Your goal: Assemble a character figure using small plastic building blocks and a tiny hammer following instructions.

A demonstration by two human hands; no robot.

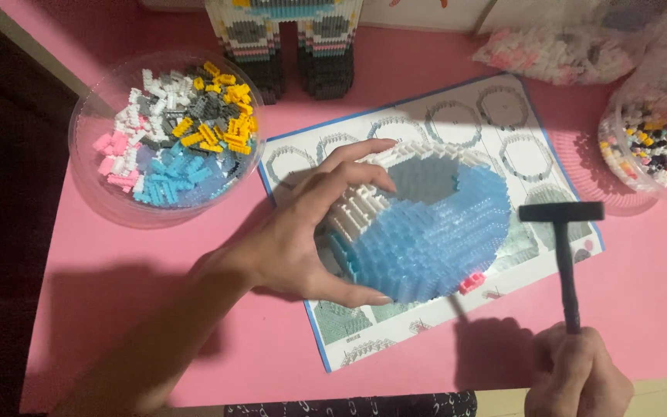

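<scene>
My left hand (303, 232) grips the left side of a rounded, hollow model built of tiny light-blue and white blocks (426, 232), holding it tilted on its side over a printed instruction sheet (349, 340). Fingers wrap over the white rim and the thumb presses underneath. My right hand (577, 371), at the lower right, is closed around the handle of a small black hammer (563, 255). The hammer head hovers just right of the model, apart from it.
A clear round bowl (102, 201) with several pink, white, grey, yellow and blue blocks stands at the upper left. A second clear tub of mixed blocks (646, 150) and a bag of blocks (557, 54) lie at the upper right. A block figure's legs (295, 54) stand at the back. The table is pink (642, 270).
</scene>
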